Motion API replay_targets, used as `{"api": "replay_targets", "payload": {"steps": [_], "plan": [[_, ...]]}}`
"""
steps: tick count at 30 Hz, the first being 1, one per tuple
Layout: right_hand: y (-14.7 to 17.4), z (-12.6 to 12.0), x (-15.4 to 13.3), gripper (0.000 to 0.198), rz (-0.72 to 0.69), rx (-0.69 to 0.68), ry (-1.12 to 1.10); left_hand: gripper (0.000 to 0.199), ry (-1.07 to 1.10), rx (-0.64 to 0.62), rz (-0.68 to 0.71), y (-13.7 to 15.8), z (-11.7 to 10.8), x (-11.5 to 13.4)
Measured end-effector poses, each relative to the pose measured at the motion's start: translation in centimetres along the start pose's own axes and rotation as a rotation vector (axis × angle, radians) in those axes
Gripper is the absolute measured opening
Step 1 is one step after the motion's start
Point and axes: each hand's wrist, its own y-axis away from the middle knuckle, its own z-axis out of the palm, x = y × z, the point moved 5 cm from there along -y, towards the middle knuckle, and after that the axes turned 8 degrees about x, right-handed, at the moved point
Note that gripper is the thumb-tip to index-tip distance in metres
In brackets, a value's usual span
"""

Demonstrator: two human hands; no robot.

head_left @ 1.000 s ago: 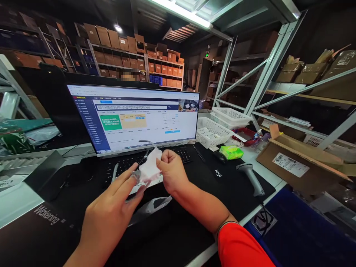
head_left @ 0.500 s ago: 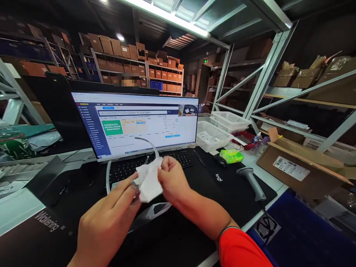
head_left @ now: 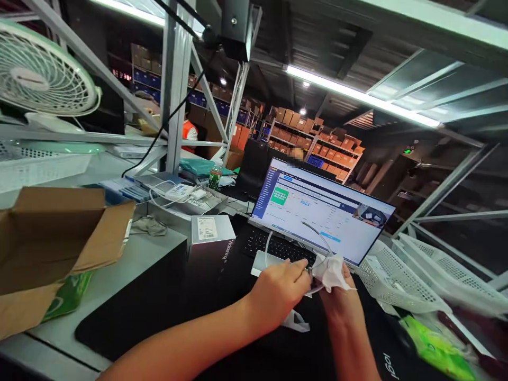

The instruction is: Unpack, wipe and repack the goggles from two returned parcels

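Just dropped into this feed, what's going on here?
A person at a desk grips a crumpled white sheet in the right hand. The left hand is beside it, near a curved grey cable; its exact grip is unclear. A lit monitor stands behind.

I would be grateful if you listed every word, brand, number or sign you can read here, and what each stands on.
"Wakening": side of the dark box with a white top.
"logi": black desk mat.
Too small or blurred to read: the monitor text, the white label on the box, the drink bottle and the red lit display.
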Motion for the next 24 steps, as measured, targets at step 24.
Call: {"api": "replay_targets", "payload": {"steps": [24], "plan": [[2.1,1.1,1.2,0.064,-0.060,0.058,0.047,0.015,0.111,-0.077,-0.151,0.3,0.3,-1.4]]}}
